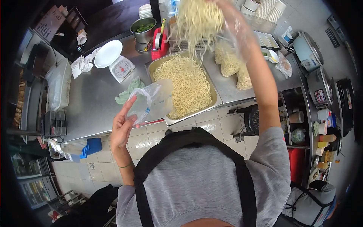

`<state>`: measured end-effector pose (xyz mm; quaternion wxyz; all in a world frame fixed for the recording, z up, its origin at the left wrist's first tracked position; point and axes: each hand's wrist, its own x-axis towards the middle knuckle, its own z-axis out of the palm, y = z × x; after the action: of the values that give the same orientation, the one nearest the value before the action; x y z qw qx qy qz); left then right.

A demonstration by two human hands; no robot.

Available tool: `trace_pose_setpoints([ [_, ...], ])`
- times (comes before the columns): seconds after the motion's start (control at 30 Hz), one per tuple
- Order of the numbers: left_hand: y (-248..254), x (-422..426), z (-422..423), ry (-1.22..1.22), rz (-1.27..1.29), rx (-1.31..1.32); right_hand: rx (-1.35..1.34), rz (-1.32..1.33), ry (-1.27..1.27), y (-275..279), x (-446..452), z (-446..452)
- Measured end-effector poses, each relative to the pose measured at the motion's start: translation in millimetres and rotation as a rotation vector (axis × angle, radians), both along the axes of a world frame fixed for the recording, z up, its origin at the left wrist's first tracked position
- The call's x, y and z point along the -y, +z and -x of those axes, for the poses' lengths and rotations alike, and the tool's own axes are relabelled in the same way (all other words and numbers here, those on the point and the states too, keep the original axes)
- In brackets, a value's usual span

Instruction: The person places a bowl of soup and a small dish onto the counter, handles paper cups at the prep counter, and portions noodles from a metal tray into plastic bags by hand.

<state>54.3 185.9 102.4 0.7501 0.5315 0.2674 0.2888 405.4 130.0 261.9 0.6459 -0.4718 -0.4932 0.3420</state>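
Note:
My left hand (124,125) holds a clear plastic bag (155,97) by its mouth, thumb and fingers at the rim. The bag hangs over the near left corner of a metal tray (216,99) heaped with yellow noodles (183,83). High above the tray's far side, my right hand (231,19), in a clear plastic glove, grips a big clump of noodles (199,20). Loose strands trail down from it toward the heap. My right fingers are partly hidden at the top edge. Several bags of noodles (229,62) stand right of the tray.
A dial scale (121,69) with a white plate (108,54) stands left, beside a green cloth (129,90). Behind the tray are a red tape dispenser (160,44) and a metal pot of green fruit (143,30). Stacked cups (266,9) and a cooker (308,49) are right.

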Motion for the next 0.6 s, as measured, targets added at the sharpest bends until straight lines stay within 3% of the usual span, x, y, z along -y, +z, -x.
trace_pose_setpoints([
  [0.27, -9, 6, -21, -0.129, 0.011, 0.041, 0.258, -0.119, -0.14, 44, 26, -16],
  [0.47, -11, -13, -28, -0.034, -0.117, -0.042, 0.401, -0.124, -0.16, 56, 34, -25],
  [0.6, 0, -51, -55, 0.084, -0.55, -0.181, 0.481, -0.091, -0.077, 56, 26, -26],
])
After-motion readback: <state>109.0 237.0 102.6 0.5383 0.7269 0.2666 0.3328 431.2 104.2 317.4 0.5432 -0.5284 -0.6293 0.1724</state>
